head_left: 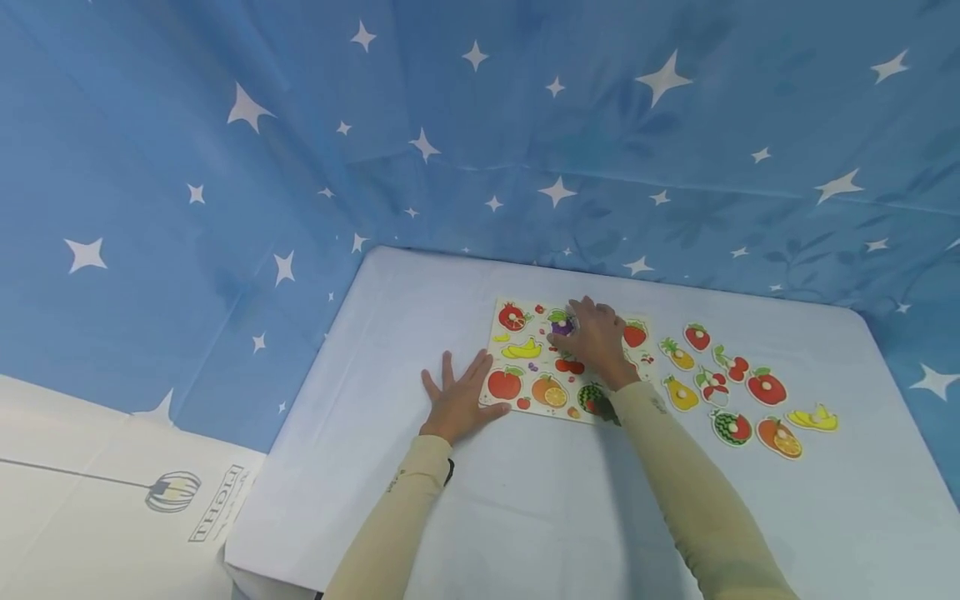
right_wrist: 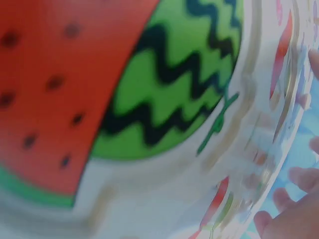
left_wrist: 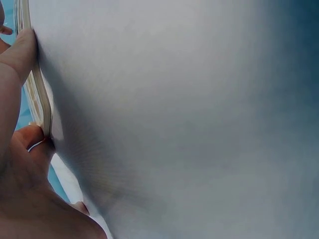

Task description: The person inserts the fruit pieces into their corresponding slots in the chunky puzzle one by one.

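Note:
In the head view a fruit puzzle board (head_left: 536, 414) lies on the table. My left hand (head_left: 460, 406) is spread flat at the board's left side, its fingertips and thumb against the edge. The left wrist view shows the board's edge (left_wrist: 44, 102) side-on beside the thumb and a finger. Over the board's upper middle, my right hand (head_left: 597, 340) has thumb and index finger around a purple grape puzzle piece (head_left: 560, 322). That hand covers part of the board. A large printed watermelon (right_wrist: 159, 94) fills much of the right wrist view, with the right fingertips (right_wrist: 284, 199) at the side.
Several loose fruit pieces lie right of the board, among them a pineapple piece (head_left: 677, 354), a pear piece (head_left: 681, 393), a watermelon piece (head_left: 729, 427) and a banana piece (head_left: 813, 417). A white-covered table (head_left: 540, 500) meets a blue star-patterned curtain (head_left: 480, 125) behind.

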`<state>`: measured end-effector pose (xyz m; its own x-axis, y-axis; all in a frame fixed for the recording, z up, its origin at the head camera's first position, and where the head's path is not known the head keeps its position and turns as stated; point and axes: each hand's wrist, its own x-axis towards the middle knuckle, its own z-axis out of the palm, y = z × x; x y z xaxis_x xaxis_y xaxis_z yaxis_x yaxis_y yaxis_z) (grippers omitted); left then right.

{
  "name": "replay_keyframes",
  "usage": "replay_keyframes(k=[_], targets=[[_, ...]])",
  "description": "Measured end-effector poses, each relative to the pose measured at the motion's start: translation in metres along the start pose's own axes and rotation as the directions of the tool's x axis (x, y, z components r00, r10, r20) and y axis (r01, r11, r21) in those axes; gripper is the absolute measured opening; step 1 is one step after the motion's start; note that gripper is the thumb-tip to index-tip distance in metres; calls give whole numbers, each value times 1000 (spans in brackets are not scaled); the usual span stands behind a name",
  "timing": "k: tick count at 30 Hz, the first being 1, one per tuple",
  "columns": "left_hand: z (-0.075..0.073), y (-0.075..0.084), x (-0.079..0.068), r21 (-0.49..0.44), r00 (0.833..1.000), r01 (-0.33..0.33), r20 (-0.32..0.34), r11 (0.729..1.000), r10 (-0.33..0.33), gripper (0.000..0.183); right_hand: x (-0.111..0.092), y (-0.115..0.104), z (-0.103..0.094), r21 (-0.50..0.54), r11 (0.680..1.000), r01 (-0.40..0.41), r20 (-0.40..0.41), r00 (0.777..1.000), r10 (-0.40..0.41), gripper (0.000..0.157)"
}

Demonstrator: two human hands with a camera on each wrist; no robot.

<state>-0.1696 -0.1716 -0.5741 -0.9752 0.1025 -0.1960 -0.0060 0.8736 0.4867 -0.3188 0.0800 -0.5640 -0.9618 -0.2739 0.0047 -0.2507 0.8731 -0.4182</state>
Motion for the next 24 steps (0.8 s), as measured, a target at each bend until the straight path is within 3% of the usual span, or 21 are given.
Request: replay_keyframes(k=[3,6,24], targets=[[2,1,1,13,1000,4,16,1000,-5,97,-3,7,-3,-11,1000,-13,18,1000,13,98],[2,2,1,16,1000,14,10,1000,-14,97,-5,13,-6,-10,1000,-12,21,1000,12,104],[3,6,-2,-15,1000,9,-7,1000,-9,96,-23,40,-25,62,998,-24,-9,1000,25,104]])
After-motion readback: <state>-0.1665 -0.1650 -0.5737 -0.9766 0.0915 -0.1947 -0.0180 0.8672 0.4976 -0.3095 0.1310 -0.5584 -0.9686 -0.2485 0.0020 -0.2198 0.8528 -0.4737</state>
